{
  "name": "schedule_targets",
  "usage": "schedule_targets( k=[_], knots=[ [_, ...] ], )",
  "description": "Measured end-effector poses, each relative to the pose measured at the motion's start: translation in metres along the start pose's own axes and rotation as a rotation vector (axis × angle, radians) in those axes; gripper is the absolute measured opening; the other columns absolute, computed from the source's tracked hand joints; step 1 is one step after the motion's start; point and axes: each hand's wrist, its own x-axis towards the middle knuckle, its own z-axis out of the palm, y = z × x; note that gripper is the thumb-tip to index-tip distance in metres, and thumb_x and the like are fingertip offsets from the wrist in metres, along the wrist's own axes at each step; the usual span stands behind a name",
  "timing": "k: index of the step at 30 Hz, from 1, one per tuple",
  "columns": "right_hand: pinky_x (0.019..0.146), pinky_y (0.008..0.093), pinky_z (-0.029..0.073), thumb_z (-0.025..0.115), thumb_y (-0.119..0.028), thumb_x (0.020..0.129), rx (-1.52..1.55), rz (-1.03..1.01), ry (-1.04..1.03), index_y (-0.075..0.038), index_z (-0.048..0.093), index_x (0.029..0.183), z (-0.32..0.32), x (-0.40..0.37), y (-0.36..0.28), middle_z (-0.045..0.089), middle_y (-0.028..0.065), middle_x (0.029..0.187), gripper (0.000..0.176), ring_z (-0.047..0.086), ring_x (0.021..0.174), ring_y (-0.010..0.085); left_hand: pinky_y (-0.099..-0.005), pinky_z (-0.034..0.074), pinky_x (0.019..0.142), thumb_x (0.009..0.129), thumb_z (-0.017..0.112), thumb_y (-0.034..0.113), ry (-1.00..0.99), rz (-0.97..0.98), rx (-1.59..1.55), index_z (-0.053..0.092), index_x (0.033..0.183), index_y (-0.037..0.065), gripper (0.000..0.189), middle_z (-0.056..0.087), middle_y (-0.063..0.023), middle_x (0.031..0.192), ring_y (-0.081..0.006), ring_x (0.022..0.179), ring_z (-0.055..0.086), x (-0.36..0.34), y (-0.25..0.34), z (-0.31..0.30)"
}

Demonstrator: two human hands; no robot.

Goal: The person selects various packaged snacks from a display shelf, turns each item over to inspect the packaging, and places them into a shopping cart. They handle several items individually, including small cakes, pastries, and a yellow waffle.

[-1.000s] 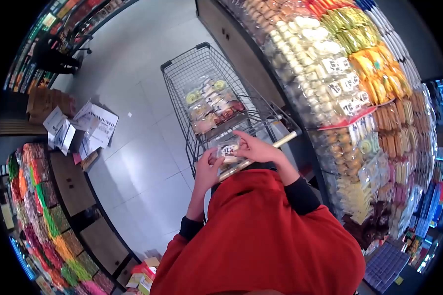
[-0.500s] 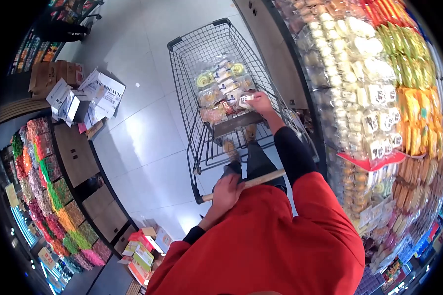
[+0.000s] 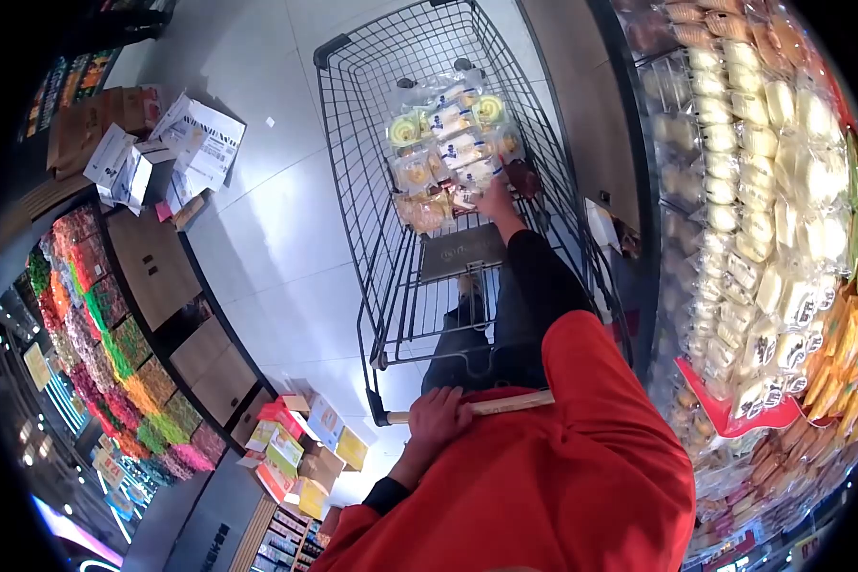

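Reached down with the right hand (image 3: pixel 494 202) to a small, clear-plastic packet of pale food (image 3: pixel 479 172), at the near right of the pile inside the dark wire shopping cart (image 3: pixel 332 48). Could not tell whether gripping or merely touching, with the fingertips hard to make out. Judged the packet light, soft and easily crushed, slippery in its thin film; best held by opposite edges, without squeezing the middle. Saw a swirled green-and-cream roll in clear wrap (image 3: pixel 489 109) farther up the pile, and a flat grey plastic panel (image 3: pixel 462 253) nearer the body. Had the left hand (image 3: pixel 440 417) closed over the pale, rod-shaped handle (image 3: pixel 515 404). Noted rows of cream-coloured wrapped cakes (image 3: pixel 761 143) to the right and open white cardboard boxes (image 3: pixel 208 143) to the left.
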Motion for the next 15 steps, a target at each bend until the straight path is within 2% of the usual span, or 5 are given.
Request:
schedule_targets(
  k=[4, 5, 7, 10, 15],
  knots=[
    [0.088, 0.0506, 0.05, 0.074, -0.025, 0.075, -0.301, -0.327, 0.246, 0.005, 0.066, 0.097, -0.046, -0.019, -0.036, 0.065, 0.0262, 0.098, 0.038, 0.064, 0.096, 0.0422, -0.037, 0.051, 0.057, 0.08, 0.07, 0.025, 0.054, 0.006, -0.029, 0.068, 0.089, 0.01, 0.017, 0.064, -0.0047, 0.076, -0.0235, 0.066, 0.063, 0.011, -0.001, -0.013],
    [0.109, 0.0478, 0.04, 0.065, -0.023, 0.084, -0.239, -0.18, 0.075, 0.01, 0.061, 0.12, -0.046, -0.016, -0.04, 0.06, 0.032, 0.122, 0.049, 0.056, 0.119, 0.0434, -0.0378, 0.049, 0.056, 0.081, 0.071, 0.024, 0.059, 0.009, -0.039, 0.067, 0.084, 0.012, 0.013, 0.063, -0.0037, 0.073, -0.0235, 0.065, 0.062, 0.013, 0.0, -0.014],
    [0.097, 0.0486, 0.047, 0.067, -0.027, 0.083, -0.414, -0.315, -0.03, 0.007, 0.066, 0.107, -0.086, -0.028, -0.073, 0.065, 0.0301, 0.109, 0.042, 0.061, 0.112, 0.042, -0.0386, 0.048, 0.055, 0.081, 0.071, 0.024, 0.093, 0.086, -0.058, 0.065, 0.079, 0.013, 0.013, 0.062, -0.0033, 0.07, -0.0237, 0.063, 0.061, 0.015, -0.007, -0.011],
    [0.08, 0.0436, 0.054, 0.073, -0.03, 0.086, 0.075, -0.549, -0.336, -0.002, 0.067, 0.103, -0.178, -0.048, -0.12, 0.069, 0.0185, 0.097, 0.033, 0.068, 0.088, 0.0342, -0.0412, 0.046, 0.055, 0.082, 0.073, 0.022, 0.201, 0.175, -0.05, 0.063, 0.072, 0.013, 0.016, 0.059, -0.0047, 0.064, -0.0263, 0.061, 0.061, 0.011, -0.024, -0.003],
    [0.086, 0.0289, 0.055, 0.068, -0.01, 0.096, 0.607, -0.552, -0.042, -0.003, 0.067, 0.121, -0.349, -0.168, -0.171, 0.071, 0.0088, 0.105, 0.026, 0.067, 0.095, 0.0136, -0.0428, 0.045, 0.055, 0.084, 0.072, 0.02, 0.251, 0.199, 0.024, 0.06, 0.07, 0.012, 0.02, 0.058, -0.007, 0.062, -0.0291, 0.06, 0.06, 0.018, -0.029, -0.011]
  ],
)
